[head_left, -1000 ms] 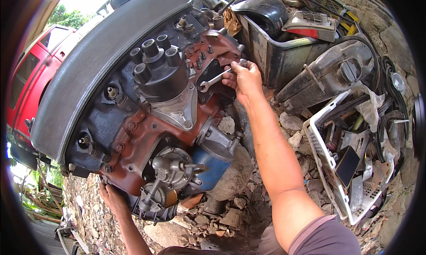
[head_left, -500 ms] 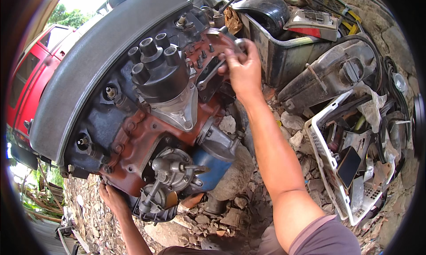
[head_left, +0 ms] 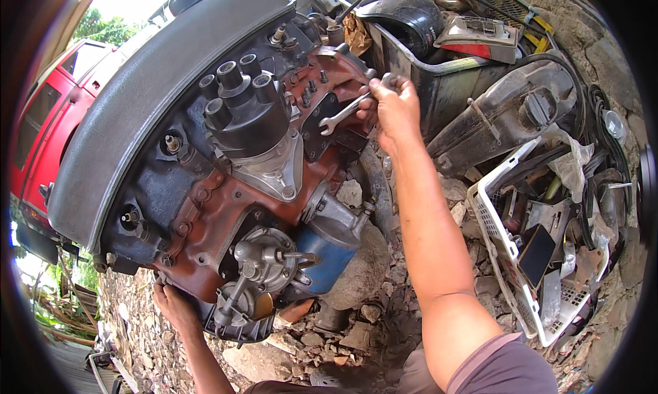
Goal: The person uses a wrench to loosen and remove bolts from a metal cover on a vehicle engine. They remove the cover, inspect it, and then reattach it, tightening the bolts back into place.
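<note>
Far L, a red vehicle (head_left: 68, 113) stands behind the engine (head_left: 218, 223), whose long grey cover (head_left: 151, 85) runs along its upper L side. L hand (head_left: 175, 308) is at the block's lower L edge, prob. to steady it or brace the body; its fingers are mostly hidden, so can't tell if they grip or just rest.

Mid: black distributor cap (head_left: 247, 116) sits upright on its bracket, sockets up, prob. so leads can plug in from above. Below it, metal pump (head_left: 264, 260) is on the block's side, w/ blue filter (head_left: 329, 257) just R of it, a big stone (head_left: 360, 271) close by; can't tell if the stone bears wt.

R of the cap, wrench (head_left: 345, 113) slants across dark plate (head_left: 319, 113), open end toward the block; contact unclear. R hand (head_left: 397, 113) has it pinched b/w thumb & curled fingers near the far end, prob. for leverage.

Far R, white crate (head_left: 497, 236) holds loose parts & a phone (head_left: 537, 255), prob. kept off the rubble & w/in reach.
</note>
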`<state>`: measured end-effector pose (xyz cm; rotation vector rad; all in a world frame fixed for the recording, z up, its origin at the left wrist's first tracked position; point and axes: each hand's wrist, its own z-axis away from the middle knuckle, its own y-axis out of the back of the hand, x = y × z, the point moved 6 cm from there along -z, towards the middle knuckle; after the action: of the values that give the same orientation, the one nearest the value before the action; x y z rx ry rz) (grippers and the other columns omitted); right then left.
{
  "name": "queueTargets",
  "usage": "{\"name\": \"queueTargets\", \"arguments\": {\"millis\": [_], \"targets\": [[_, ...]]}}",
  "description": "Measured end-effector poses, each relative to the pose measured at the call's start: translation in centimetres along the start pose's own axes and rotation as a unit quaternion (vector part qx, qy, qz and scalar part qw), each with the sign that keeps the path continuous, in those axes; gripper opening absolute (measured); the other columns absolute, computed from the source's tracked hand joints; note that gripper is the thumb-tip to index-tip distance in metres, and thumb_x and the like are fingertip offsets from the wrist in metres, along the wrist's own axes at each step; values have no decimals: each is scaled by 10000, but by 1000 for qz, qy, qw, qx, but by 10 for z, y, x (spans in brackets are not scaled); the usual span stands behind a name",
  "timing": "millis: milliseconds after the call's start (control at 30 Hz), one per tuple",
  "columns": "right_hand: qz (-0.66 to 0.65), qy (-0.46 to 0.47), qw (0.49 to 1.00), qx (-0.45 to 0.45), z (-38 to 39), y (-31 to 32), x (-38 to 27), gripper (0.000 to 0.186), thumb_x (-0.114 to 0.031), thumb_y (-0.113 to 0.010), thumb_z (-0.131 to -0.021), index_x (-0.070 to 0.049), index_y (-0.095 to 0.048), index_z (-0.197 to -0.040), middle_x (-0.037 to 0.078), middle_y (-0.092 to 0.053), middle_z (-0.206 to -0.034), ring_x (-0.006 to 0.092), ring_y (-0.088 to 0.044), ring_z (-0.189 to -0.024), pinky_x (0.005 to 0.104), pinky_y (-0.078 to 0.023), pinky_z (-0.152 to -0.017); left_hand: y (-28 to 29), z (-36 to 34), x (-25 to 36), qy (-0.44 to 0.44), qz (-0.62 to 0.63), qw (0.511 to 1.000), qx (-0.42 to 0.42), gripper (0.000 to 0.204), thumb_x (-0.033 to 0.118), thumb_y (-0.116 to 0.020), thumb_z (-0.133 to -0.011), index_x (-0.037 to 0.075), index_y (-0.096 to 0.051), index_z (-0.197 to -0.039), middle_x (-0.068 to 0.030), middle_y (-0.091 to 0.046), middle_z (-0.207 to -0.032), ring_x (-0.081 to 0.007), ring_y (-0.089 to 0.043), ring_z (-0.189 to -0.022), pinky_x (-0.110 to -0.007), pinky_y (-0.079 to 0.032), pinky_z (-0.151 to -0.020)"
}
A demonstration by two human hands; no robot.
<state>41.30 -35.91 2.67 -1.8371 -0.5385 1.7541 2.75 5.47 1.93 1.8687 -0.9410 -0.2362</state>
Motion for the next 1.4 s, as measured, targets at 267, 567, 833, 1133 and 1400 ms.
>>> {"name": "queueTargets", "arguments": {"millis": [267, 567, 833, 1133, 1400], "targets": [[-120, -137, 983, -12, -7, 3, 67, 236, -31, -544, -915, -13, -402, -1102, 139, -606, -859, 179, -615, -647, 334, -568, -543, -5, -3, -9, -4, 4, 1000, -1, 475, 233, -362, -908, -71, -503, -1245, -272, -467, -1279, -380, -437, -1183, -425, -304, -1037], [-155, -155, 976, -4, -8, 3, 81, 338, 10, -520, -906, 4, -356, -1202, 138, -582, -941, 198, -629, -724, 377, -602, -645, -1, -1, -2, 12, 30, 999, 1, 456, 211, -361, -913, -58, -509, -1250, -262, -474, -1273, -366, -445, -1180, -415, -310, -1036], [-160, -136, 977, -40, -12, 1, 85, 353, 13, -530, -903, 4, -361, -1213, 135, -552, -992, 212, -634, -766, 383, -608, -681, 3, 0, 3, 63, 87, 994, 12, 470, 227, -369, -906, -43, -516, -1261, -256, -479, -1275, -367, -448, -1183, -416, -314, -1032], [-80, -48, 994, -60, -13, -15, 52, 305, -52, -561, -932, -3, -400, -1187, 126, -569, -911, 177, -629, -642, 320, -579, -557, 3, 0, 8, 32, 31, 999, 6, 466, 208, -367, -897, -75, -514, -1236, -267, -496, -1254, -386, -438, -1182, -436, -311, -1030], [44, 206, 948, -238, 28, -61, -18, 283, -69, -576, -941, -35, -441, -1187, 88, -650, -857, 94, -580, -594, 222, -451, -530, -1, -2, 6, -40, -56, 998, 8, 445, 176, -365, -886, -100, -519, -1199, -291, -497, -1249, -420, -437, -1155, -452, -320, -1013]]}}
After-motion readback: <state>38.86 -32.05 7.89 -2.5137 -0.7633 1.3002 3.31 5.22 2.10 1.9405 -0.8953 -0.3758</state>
